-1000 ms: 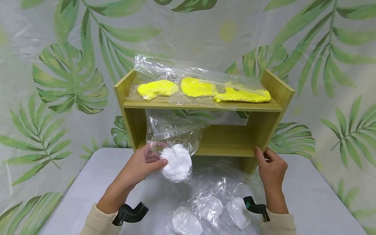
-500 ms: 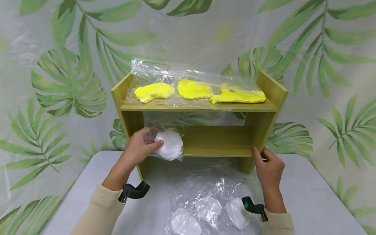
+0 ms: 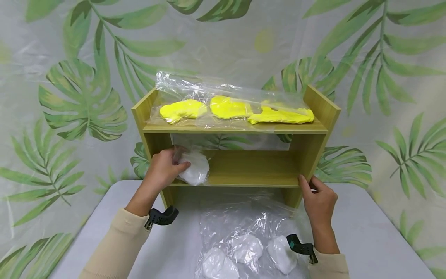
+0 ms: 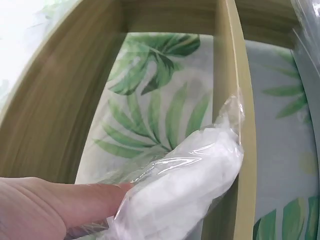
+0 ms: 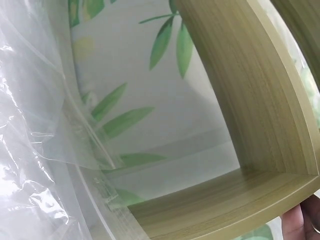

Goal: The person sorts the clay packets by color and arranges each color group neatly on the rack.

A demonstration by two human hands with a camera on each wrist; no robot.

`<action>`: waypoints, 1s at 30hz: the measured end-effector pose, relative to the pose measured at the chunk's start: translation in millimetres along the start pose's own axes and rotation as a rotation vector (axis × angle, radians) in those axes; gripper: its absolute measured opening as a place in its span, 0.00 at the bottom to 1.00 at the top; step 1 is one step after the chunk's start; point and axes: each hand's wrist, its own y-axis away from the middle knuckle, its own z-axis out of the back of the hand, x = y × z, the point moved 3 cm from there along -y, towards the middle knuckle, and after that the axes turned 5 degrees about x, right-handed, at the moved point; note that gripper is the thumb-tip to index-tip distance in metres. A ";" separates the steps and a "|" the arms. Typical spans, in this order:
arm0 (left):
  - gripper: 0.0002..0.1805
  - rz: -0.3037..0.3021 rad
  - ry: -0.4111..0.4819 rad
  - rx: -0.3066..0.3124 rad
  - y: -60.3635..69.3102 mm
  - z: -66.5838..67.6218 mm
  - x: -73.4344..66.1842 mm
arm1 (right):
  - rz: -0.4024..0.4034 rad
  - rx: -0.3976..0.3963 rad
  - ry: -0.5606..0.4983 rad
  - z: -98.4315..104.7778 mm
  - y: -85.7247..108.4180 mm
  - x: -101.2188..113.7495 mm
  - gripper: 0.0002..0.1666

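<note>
We see olive-brown wood grain on the shelf unit, and bright yellow lumps at its twelve o'clock. The white lump at its eight o'clock shows through clear plastic, like the three white pieces at our six. Green leaves pattern the pale grey backdrop; beyond five o'clock's plain beige sleeve, we find a pale lilac-grey table.

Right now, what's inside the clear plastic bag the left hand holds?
A flattish, rounded white lump; the patch under the thumb of the left hand is covered and unseen.
</note>
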 end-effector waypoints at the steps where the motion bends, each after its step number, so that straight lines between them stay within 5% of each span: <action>1: 0.20 -0.003 -0.006 -0.008 -0.4 0.1 0.2 | 0.000 0.000 0.000 -0.1 -0.1 -0.1 0.13; 11: 0.21 -0.036 -0.078 -0.136 -6.2 -10.8 -0.1 | -0.009 -0.002 0.009 2.5 0.2 -1.0 0.14; 22: 0.22 -0.010 -0.135 -0.156 -6.4 -17.2 5.3 | -0.007 -0.002 -0.003 1.0 0.5 -1.9 0.14; 30: 0.40 0.019 -0.134 -0.265 -6.0 -19.6 7.8 | -0.003 0.000 -0.006 0.2 -0.1 0.0 0.14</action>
